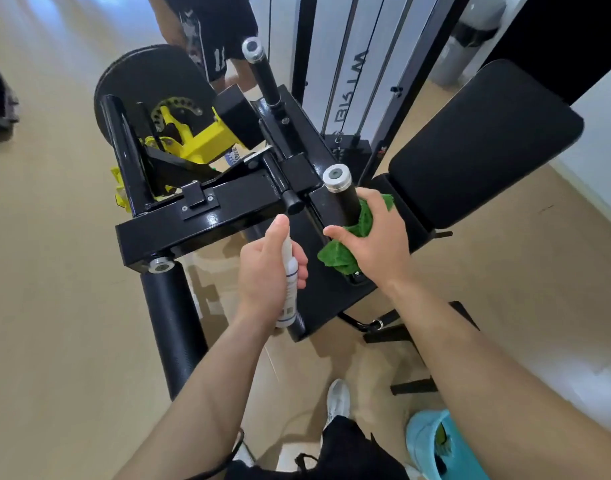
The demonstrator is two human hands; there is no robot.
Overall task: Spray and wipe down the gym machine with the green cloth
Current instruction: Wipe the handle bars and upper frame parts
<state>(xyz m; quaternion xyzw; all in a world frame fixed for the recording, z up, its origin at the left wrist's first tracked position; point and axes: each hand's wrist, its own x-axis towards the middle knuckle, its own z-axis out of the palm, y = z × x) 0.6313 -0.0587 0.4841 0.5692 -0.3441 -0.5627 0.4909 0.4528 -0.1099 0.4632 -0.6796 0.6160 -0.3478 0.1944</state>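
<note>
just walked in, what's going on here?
A person is cleaning the black gym machine. The left hand grips a white spray bottle, thumb on its top. The right hand holds the green cloth around the lower part of an upright handle post. A second person stands behind the machine.

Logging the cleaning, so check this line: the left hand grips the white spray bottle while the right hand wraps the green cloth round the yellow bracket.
One thing is wrong. The head view shows the right hand wrapping the green cloth round the black silver-capped handle, not the yellow bracket. The left hand does grip the white spray bottle.
</note>
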